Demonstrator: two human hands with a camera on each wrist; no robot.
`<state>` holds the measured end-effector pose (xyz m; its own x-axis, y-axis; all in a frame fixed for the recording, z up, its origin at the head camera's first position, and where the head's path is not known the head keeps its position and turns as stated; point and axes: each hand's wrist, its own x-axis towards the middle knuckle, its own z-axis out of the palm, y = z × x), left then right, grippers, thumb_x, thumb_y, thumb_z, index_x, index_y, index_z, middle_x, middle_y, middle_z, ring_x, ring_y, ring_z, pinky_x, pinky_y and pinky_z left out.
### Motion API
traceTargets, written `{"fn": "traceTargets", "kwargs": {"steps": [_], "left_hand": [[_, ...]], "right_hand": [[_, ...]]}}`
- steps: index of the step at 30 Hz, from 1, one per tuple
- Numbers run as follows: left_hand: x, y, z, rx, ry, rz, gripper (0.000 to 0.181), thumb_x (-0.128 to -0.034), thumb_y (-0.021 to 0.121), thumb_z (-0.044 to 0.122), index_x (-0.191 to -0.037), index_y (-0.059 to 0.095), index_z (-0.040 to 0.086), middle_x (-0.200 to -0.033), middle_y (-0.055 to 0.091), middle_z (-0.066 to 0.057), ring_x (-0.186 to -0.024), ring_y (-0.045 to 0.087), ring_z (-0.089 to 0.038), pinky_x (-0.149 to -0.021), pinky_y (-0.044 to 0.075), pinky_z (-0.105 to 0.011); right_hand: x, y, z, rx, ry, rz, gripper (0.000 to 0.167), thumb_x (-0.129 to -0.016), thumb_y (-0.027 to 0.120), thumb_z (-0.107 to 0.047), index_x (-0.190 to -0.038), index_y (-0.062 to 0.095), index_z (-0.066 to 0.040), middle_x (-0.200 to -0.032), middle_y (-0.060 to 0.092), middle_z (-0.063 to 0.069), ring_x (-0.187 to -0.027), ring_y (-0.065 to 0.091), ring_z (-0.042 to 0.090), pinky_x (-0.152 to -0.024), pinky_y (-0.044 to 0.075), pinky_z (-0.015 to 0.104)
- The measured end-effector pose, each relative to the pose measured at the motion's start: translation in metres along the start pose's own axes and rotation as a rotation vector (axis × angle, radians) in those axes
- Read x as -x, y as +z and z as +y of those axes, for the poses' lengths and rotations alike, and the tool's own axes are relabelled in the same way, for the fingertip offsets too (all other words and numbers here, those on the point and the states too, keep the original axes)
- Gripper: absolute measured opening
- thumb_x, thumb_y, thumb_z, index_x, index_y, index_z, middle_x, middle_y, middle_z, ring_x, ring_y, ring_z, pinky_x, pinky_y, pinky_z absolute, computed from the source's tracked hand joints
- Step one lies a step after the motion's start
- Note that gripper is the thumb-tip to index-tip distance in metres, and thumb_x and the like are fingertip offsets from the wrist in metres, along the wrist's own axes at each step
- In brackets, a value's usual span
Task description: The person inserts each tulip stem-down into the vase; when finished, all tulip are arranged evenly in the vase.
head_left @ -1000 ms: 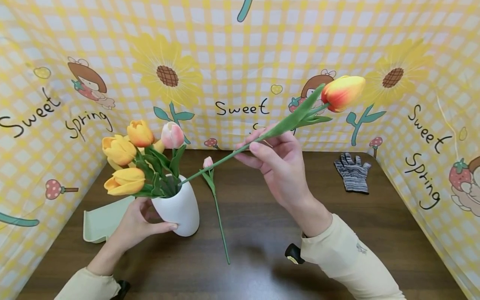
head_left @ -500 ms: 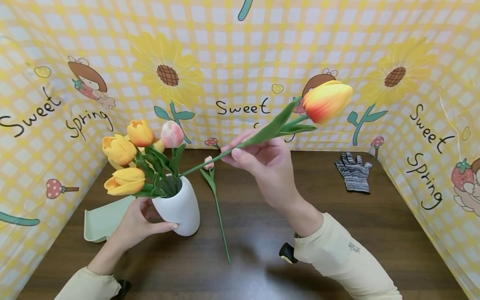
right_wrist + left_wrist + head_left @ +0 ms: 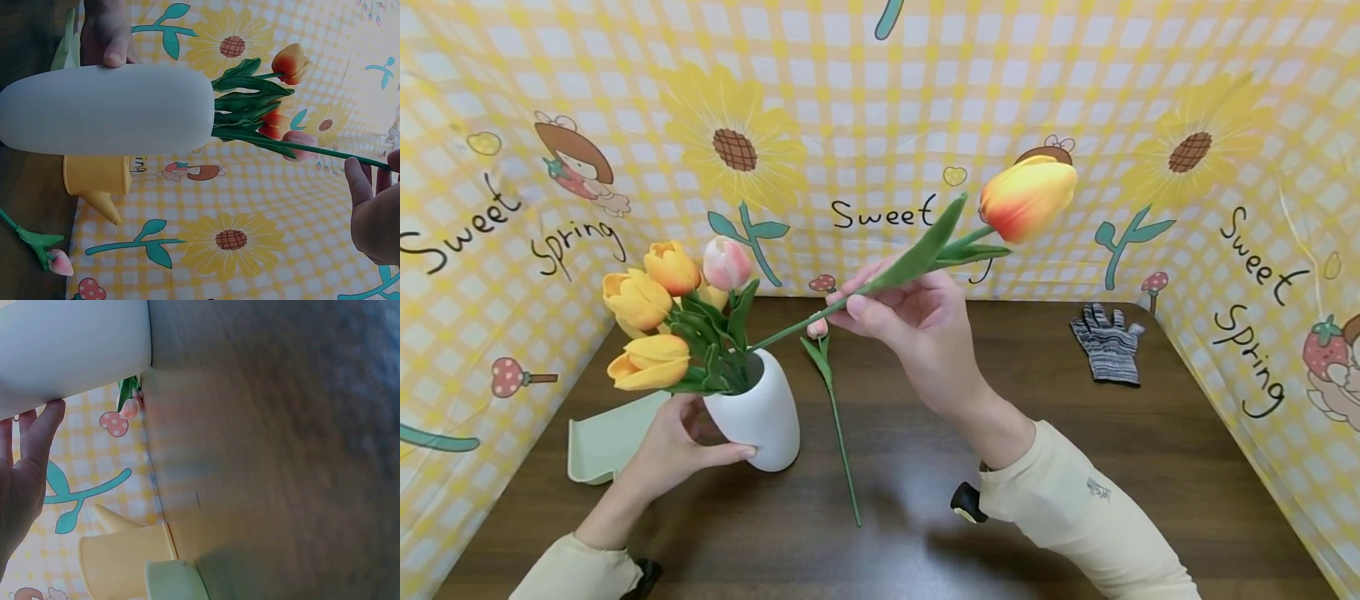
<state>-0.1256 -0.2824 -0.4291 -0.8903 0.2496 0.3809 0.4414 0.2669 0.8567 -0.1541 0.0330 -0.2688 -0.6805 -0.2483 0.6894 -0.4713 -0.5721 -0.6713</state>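
Note:
A white vase (image 3: pixel 758 425) stands on the table, bearing several yellow and orange tulips (image 3: pixel 647 362) and a pink-white tulip (image 3: pixel 727 262). Around its left side my left hand (image 3: pixel 672 442) holds it, thumb across the front; the other fingers are mostly hidden in the head view. My right hand (image 3: pixel 917 333) pinches the stem of a red-yellow tulip (image 3: pixel 1028 198) between thumb and fingers. That tulip slants up to the right, its stem's lower end inside the vase mouth. In the right wrist view the stem (image 3: pixel 325 151) runs from the mouth to my fingertips.
A small pink tulip (image 3: pixel 831 392) lies on the wooden table (image 3: pixel 1075 492) right of the vase. Behind my left hand sits a pale green tray (image 3: pixel 610 437). A yellow watering can (image 3: pixel 97 175) shows in the wrist views. A grey knit glove (image 3: pixel 1107 346) lies far right.
My right hand has moved left with the red-yellow tulip, whose stem sits further into the vase. The pink-white tulip and an orange one have shifted slightly left. My left hand stays put.

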Motion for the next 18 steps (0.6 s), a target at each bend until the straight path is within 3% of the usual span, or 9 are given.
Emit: {"fn": "traceTargets", "kwargs": {"steps": [9, 14, 18], "left_hand": [[0.0, 0.0, 0.0, -0.004, -0.019, -0.007, 0.084, -0.0621, 0.092, -0.012, -0.136, 0.054, 0.002, -0.117, 0.068, -0.002, -0.1, 0.068, -0.013, -0.074, 0.063, -0.031], [0.0, -0.001, 0.001, -0.003, -0.012, -0.007, 0.086, -0.0616, 0.092, -0.013, -0.137, 0.054, 0.002, -0.119, 0.068, -0.003, -0.101, 0.068, -0.013, -0.073, 0.063, -0.032], [0.0, -0.001, 0.0, -0.005, -0.012, -0.013, 0.087, -0.0616, 0.092, -0.013, -0.138, 0.053, 0.002, -0.119, 0.068, -0.004, -0.102, 0.068, -0.014, -0.073, 0.063, -0.033]], "right_hand": [[0.001, -0.003, 0.002, 0.0, 0.012, 0.021, 0.023, -0.089, 0.06, 0.013, -0.1, 0.068, -0.005, -0.095, 0.069, 0.012, -0.088, 0.072, 0.024, -0.083, 0.06, 0.054], [0.0, -0.003, 0.009, 0.0, 0.042, 0.008, 0.012, -0.091, 0.062, 0.014, -0.101, 0.064, 0.008, -0.094, 0.071, 0.02, -0.088, 0.072, 0.028, -0.081, 0.06, 0.056], [-0.001, 0.0, 0.016, -0.009, 0.09, 0.01, 0.013, -0.09, 0.062, 0.016, -0.103, 0.059, 0.018, -0.096, 0.07, 0.023, -0.09, 0.072, 0.029, -0.08, 0.06, 0.057]]}}
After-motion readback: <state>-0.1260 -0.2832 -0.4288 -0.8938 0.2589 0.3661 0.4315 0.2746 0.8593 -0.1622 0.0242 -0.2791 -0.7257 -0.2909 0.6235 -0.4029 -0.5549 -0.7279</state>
